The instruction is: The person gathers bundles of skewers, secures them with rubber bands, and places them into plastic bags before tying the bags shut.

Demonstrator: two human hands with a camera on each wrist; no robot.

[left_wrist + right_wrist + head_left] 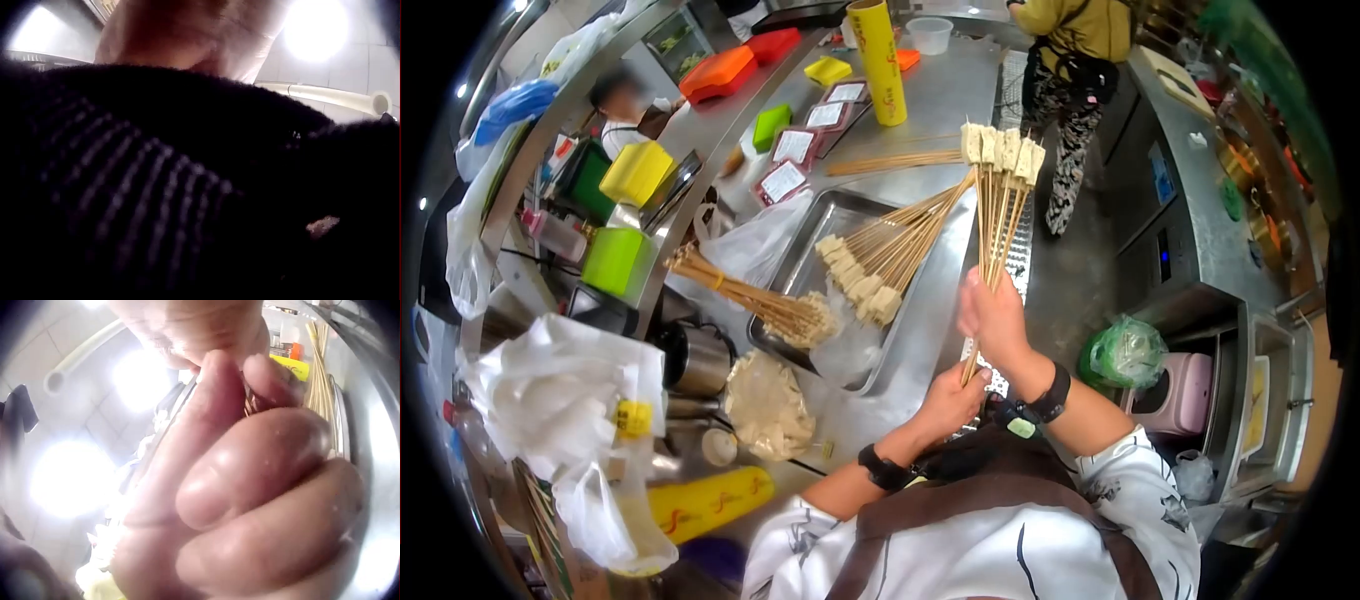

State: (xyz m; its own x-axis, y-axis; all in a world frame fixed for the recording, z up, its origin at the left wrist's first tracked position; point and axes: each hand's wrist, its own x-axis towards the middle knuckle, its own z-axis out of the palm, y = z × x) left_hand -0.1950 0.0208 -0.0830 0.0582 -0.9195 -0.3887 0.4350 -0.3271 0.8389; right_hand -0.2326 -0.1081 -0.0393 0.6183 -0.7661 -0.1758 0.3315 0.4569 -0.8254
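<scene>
A bundle of wooden skewers with pale folded pieces at the far tips is held up over the counter's right edge. The right hand grips the sticks at mid-length; its curled fingers fill the right wrist view. Just below, the left hand grips the lower stick ends. In the left wrist view a dark band covers most of the picture, with part of the left hand above it. More loaded skewers lie fanned across a metal tray, beside a banded bundle.
Bare sticks, red labelled packs and a yellow roll are on the counter. Nearer are a bag of pale pieces, white plastic bags and a steel pot. A person stands in the aisle.
</scene>
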